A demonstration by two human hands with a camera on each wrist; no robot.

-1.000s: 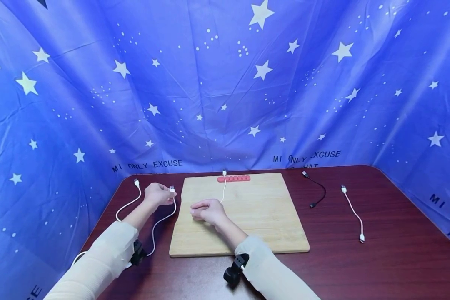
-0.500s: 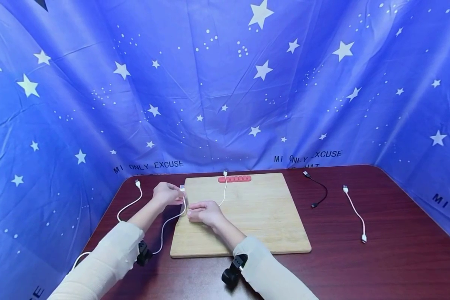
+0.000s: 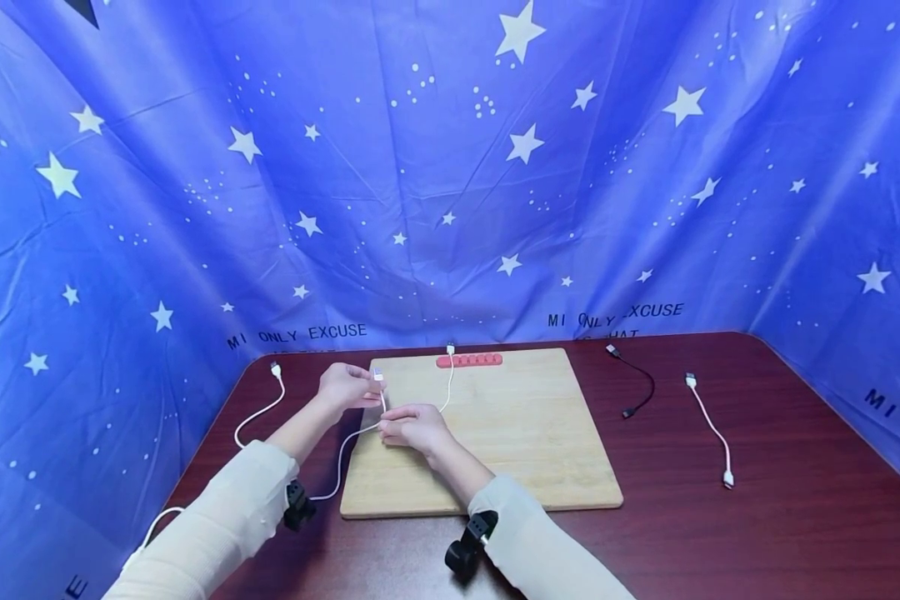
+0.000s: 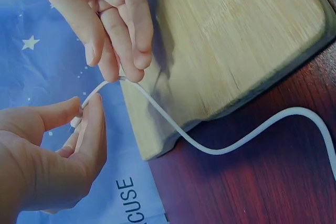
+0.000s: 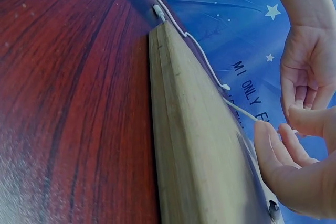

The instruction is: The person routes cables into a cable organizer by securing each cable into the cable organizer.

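Observation:
My left hand (image 3: 348, 388) pinches a white USB cable (image 4: 210, 151) close to its plug (image 3: 378, 375), above the left edge of a wooden board (image 3: 510, 433). Just below it, my right hand (image 3: 416, 429) has its fingertips at the same cable and appears to pinch it; the exact contact is partly hidden. In the left wrist view the cable bends at the right fingertips, then curves down past the board's corner. At the board's far edge lies a red cable holder (image 3: 480, 360) with slots. Another white cable (image 3: 451, 379) runs across its left end.
To the left lies one more white cable (image 3: 258, 410). A short black cable (image 3: 648, 379) and a short white cable (image 3: 711, 429) lie right of the board on the dark red table (image 3: 780, 417). A blue star-patterned curtain (image 3: 450, 167) encloses the back and sides.
My left hand has moved right with the cable, from beside the board to over its left edge. The cable now meets the right fingertips. My right hand has barely moved.

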